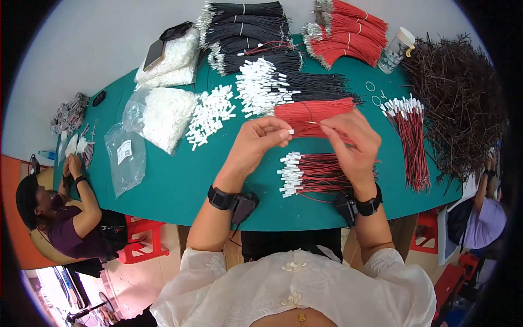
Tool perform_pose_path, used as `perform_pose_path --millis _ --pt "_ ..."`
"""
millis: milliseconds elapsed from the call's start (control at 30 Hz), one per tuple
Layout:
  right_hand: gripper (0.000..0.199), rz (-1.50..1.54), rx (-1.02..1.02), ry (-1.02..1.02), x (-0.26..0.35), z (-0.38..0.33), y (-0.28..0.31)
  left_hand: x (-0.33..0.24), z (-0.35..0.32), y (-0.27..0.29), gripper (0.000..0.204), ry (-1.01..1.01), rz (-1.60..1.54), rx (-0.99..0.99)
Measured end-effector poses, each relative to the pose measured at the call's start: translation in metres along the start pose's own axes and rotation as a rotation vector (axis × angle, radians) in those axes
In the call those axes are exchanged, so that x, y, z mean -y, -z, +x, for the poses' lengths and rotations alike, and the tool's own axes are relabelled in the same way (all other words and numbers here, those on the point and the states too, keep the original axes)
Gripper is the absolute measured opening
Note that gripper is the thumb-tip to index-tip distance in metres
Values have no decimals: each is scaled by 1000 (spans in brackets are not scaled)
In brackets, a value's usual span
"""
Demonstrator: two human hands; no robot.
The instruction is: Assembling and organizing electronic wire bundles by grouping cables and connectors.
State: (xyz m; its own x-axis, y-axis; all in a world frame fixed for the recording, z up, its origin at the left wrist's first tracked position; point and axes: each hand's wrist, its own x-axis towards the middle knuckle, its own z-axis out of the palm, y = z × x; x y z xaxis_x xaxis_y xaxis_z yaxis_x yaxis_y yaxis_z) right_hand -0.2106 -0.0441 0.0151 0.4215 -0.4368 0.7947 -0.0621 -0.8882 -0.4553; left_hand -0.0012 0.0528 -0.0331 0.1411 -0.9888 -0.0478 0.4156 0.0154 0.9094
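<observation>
My left hand [257, 140] pinches a small white connector housing [291, 131] between thumb and fingertips. A thin wire [316, 123] is pinched in my right hand [357, 143], its tip pointing left at the housing with a small gap between them. Just beyond both hands lies a bundle of loose red wires [313, 109]. Black wires [321, 82] with white housings on their left ends lie behind that. Under my right hand, partly covered by it, is a pile of dark red wires [321, 173] with white housings on the left.
Loose white housings [211, 115] lie left of my hands, beside an open plastic bag [169, 117] of them. Further back are black wire bundles [245, 32] and red wire bundles [351, 38]. At right lie a finished-looking wire bundle [411, 144] and a brown tangled heap [455, 98]. Another person [71, 218] works at left.
</observation>
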Motion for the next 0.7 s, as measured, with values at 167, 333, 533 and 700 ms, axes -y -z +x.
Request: perform_pose_path --millis 167,333,533,700 --pt "15 17 125 -75 2 -6 -10 6 -5 4 11 -16 13 4" --pt "16 33 164 -120 1 -9 -12 7 -5 5 12 -31 27 -17" --pt "16 33 192 -102 1 -9 -12 8 -6 4 12 -28 45 -9" --pt "17 24 210 -90 0 -9 -12 8 -7 4 13 -31 65 -11"
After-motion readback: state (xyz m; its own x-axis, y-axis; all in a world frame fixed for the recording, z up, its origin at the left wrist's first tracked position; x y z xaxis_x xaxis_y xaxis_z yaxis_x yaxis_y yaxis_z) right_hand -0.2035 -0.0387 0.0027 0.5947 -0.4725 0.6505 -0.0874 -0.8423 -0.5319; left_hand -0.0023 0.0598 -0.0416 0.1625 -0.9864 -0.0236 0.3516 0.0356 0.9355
